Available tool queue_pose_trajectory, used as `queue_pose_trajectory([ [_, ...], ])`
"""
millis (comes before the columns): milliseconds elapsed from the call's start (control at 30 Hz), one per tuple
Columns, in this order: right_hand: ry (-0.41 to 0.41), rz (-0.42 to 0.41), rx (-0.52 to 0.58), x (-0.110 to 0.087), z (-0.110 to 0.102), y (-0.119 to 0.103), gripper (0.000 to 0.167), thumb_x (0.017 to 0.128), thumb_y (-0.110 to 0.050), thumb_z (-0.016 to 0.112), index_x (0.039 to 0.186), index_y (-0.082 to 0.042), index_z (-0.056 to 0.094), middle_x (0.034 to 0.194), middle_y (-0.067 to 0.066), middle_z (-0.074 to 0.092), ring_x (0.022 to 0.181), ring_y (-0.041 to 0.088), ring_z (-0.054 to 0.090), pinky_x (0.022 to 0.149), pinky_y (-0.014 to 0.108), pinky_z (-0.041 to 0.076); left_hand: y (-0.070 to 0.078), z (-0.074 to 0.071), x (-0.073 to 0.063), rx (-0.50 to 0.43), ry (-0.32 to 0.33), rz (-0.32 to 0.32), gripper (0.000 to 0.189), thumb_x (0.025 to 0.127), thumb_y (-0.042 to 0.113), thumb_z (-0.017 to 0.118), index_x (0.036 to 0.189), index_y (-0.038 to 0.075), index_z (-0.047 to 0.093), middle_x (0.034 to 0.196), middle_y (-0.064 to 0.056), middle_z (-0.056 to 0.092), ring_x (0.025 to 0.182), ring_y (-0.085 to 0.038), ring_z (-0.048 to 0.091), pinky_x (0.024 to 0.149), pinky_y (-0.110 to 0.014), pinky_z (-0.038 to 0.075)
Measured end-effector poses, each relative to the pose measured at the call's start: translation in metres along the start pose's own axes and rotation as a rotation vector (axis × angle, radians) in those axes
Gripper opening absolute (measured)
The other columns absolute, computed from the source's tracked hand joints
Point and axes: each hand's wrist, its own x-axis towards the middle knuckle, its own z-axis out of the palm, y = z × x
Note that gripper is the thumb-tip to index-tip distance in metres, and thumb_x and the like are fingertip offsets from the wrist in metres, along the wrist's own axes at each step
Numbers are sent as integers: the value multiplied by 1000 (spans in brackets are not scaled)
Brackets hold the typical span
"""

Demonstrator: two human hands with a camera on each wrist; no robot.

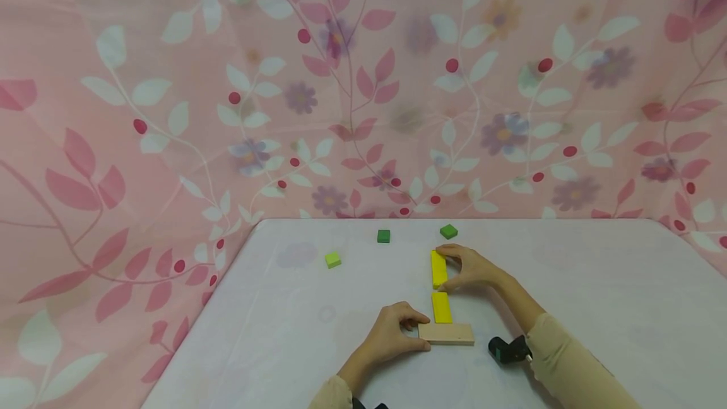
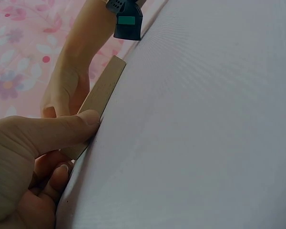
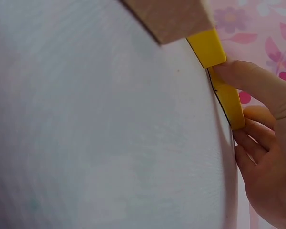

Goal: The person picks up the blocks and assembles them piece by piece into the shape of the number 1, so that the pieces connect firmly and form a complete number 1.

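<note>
My left hand (image 1: pixel 392 332) holds the left end of a plain wooden block (image 1: pixel 449 334), thumb on its near side and fingers on its far side. The block lies crosswise on the table. Beyond it stretches a yellow block (image 1: pixel 441 308), lengthwise, close to its far edge. Farther back, in line with that one, lies a second yellow block (image 1: pixel 439 268). My right hand (image 1: pixel 470 268) pinches this far block by its two ends, the thumb at the near end and the fingers at the far end. In the right wrist view the thumb sits where the two yellow blocks (image 3: pixel 227 98) meet.
A dark green block (image 1: pixel 384 236), a mid-green block (image 1: pixel 449 231) and a light green block (image 1: pixel 332 260) lie toward the back of the white table (image 1: pixel 272 333). A floral pink curtain (image 1: pixel 363 81) hangs behind. A black wrist device (image 1: pixel 508 350) is on my right arm.
</note>
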Motion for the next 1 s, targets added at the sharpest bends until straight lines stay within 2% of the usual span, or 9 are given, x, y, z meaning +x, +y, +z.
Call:
queue_pose_trajectory([
  [267,-21,-8,-12,1,1,1,87,68,-35,82,134,8,45,139,26,43,130,44,35,105,60,24,0,0,0,-1,-1,-3,34,65,10,85,97,4,73,81,6,61,74,0,51,70,-17,47],
  [633,-29,59,25,0,1,-3,86,71,-41,79,137,2,44,144,23,38,133,43,30,105,62,22,0,0,1,2,5,-12,34,65,9,85,97,4,73,81,7,60,74,1,51,70,-17,47],
  [1000,-15,33,24,-3,5,-4,84,72,-40,78,135,4,45,141,23,42,131,43,32,104,63,23,1,0,0,-1,1,-11,34,65,9,85,97,4,73,80,7,60,74,1,50,70,-17,47],
])
